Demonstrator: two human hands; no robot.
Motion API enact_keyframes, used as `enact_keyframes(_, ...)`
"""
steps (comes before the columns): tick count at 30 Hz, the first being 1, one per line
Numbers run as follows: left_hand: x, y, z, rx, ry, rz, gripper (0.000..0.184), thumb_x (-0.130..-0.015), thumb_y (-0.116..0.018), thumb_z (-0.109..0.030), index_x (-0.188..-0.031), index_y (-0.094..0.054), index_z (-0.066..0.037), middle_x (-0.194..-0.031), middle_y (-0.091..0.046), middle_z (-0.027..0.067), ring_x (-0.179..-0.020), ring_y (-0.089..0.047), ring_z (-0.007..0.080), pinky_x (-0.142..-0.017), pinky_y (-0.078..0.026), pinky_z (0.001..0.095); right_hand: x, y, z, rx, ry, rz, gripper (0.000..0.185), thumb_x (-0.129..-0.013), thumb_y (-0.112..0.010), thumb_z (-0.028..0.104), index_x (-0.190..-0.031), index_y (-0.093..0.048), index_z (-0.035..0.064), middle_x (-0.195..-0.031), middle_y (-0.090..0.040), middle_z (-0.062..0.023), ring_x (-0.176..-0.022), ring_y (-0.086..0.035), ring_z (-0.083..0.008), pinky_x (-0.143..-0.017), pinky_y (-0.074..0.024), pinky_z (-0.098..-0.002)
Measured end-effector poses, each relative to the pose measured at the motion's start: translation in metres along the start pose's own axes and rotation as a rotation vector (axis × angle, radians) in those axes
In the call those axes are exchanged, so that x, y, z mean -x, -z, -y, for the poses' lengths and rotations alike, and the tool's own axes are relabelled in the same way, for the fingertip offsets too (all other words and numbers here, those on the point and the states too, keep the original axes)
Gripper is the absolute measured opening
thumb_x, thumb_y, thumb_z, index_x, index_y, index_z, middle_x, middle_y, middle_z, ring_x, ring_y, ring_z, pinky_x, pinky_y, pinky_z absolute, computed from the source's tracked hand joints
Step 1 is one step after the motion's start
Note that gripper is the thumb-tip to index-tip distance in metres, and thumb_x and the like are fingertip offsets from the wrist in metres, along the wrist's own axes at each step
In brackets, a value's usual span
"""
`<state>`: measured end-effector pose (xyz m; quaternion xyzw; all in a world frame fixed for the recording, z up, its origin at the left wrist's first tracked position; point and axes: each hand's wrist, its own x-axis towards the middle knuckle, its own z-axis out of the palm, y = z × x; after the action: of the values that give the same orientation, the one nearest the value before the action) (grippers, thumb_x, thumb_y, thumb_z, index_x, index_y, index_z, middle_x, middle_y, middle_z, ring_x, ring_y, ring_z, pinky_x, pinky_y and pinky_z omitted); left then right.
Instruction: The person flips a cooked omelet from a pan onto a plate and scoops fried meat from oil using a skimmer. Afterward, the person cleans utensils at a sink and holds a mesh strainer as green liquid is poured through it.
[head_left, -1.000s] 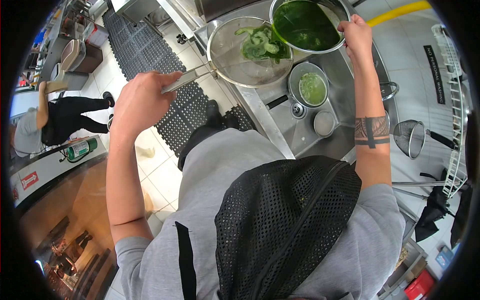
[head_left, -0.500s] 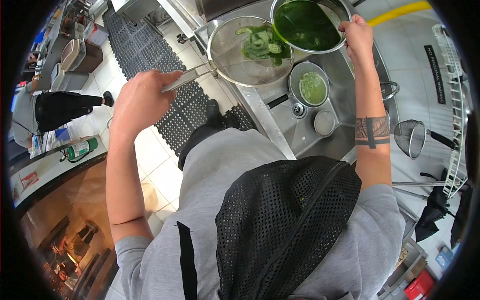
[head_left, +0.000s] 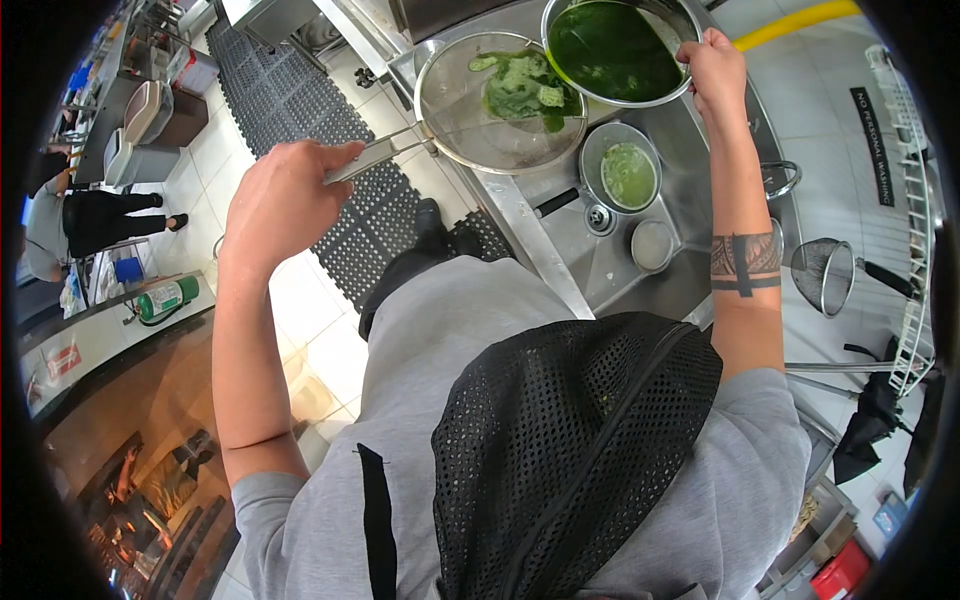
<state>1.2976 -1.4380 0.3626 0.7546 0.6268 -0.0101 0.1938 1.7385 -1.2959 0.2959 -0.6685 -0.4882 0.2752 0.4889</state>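
Observation:
My left hand (head_left: pixel 290 200) is closed around the handle of a large round mesh strainer (head_left: pixel 450 105). Wet green pulp with foam (head_left: pixel 525 90) lies in the mesh, toward its right side. My right hand (head_left: pixel 715 75) grips the rim side of a metal bowl (head_left: pixel 692 30) holding dark green liquid (head_left: pixel 610 50). The bowl is tilted, its lower left edge over the strainer's right rim. Below, in the sink (head_left: pixel 690 170), stands a pan with a black handle (head_left: pixel 557 203) containing foamy light green liquid (head_left: pixel 629 175). A small round container (head_left: pixel 652 246) sits beside it.
A smaller strainer (head_left: pixel 822 278) hangs on the right wall near a white wire rack (head_left: pixel 915 300). A yellow hose (head_left: pixel 800 22) runs along the top right. Black perforated mats (head_left: pixel 290 110) cover part of the floor. Another person (head_left: pixel 95 222) stands at far left.
The green pulp in the strainer has shifted shape and looks foamier. Both my hands stay nearly in place. The person at far left has changed stance.

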Motion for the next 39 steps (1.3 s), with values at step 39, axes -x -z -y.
enact_keyframes(39,0.000,0.001,-0.009,-0.032,0.043,0.022,0.043,-0.080,-0.070,-0.014,-0.122,-0.070,-0.019,-0.097,-0.068,0.0160,-0.086,-0.066,0.0346,-0.079,-0.050,0.0416,0.009,-0.005,0.015,0.213,0.095,-0.173,0.004,-0.067,-0.060,0.000,-0.065,-0.057,0.0008,-0.058,-0.058,-0.0157,-0.056,-0.055,-0.0261,-0.054,-0.0420,-0.0430)
